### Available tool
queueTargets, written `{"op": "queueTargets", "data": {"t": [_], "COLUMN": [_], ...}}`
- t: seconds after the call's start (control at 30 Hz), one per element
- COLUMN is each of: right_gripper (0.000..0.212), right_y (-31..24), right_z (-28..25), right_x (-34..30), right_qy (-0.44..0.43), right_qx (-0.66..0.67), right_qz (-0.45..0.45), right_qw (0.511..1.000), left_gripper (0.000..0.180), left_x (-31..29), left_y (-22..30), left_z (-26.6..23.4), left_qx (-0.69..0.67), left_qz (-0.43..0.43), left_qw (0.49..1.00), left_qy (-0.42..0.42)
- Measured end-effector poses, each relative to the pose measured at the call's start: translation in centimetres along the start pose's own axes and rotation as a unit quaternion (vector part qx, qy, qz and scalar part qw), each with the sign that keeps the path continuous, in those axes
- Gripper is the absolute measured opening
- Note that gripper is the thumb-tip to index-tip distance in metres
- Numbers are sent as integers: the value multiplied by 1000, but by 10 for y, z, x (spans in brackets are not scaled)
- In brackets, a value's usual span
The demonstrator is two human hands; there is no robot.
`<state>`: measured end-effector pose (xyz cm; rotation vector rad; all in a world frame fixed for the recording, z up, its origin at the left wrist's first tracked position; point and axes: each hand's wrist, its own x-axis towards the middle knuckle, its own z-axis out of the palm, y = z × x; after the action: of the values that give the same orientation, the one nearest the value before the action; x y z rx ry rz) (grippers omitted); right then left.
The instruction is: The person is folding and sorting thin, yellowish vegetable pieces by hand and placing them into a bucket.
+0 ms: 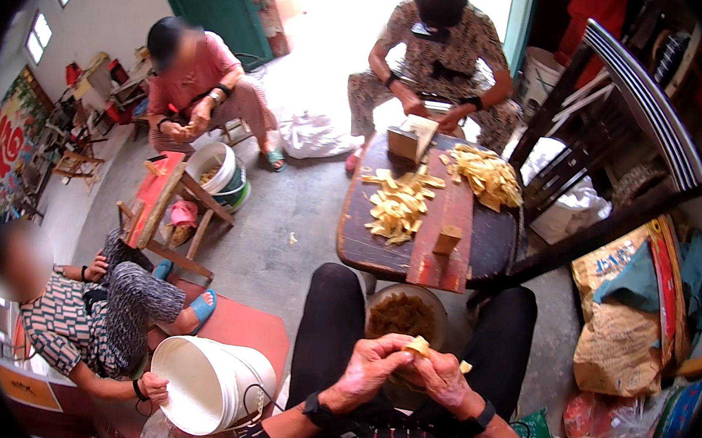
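Above my lap, my left hand [371, 374] and my right hand [446, 382] meet. Their fingers are closed together on a small pale yellow strip [417, 346], which looks curled or folded. A second pale bit [465, 366] shows beside my right fingers; I cannot tell whether that hand holds it. Between my knees, just beyond my hands, stands a round bucket [445, 319] with brownish pieces [403, 313] inside. Past it, similar yellow strips lie in a loose pile [398, 209] and a denser pile [487, 177] on a dark chair seat [357, 241].
A reddish board [448, 195] with a wooden block [447, 239] lies across the seat. The chair's backrest [647, 87] rises at right, near paper sacks [620, 338]. At left, a seated person grips a white bucket [221, 388]. Two more people sit working at the back.
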<state>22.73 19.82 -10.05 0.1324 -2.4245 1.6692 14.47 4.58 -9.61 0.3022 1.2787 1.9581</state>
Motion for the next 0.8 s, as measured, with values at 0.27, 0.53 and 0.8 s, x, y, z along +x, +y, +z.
{"op": "queueTargets", "data": {"t": [0.27,0.53,0.8], "right_gripper": [33,17,18], "right_y": [-8,-8,22], "right_z": [-6,-3,-10], "right_x": [-14,-28,-45], "right_qy": [-53,-8,51], "right_qx": [-121,-96,-267], "right_qz": [23,5,-83], "right_qw": [991,995,959], "left_gripper": [24,28,18], "left_x": [-5,-23,-22], "left_y": [3,34,30], "left_z": [0,23,20], "left_qx": [-123,-268,-114], "left_qz": [-33,-49,12], "left_qw": [988,940,983], "left_qy": [-89,-203,-143]}}
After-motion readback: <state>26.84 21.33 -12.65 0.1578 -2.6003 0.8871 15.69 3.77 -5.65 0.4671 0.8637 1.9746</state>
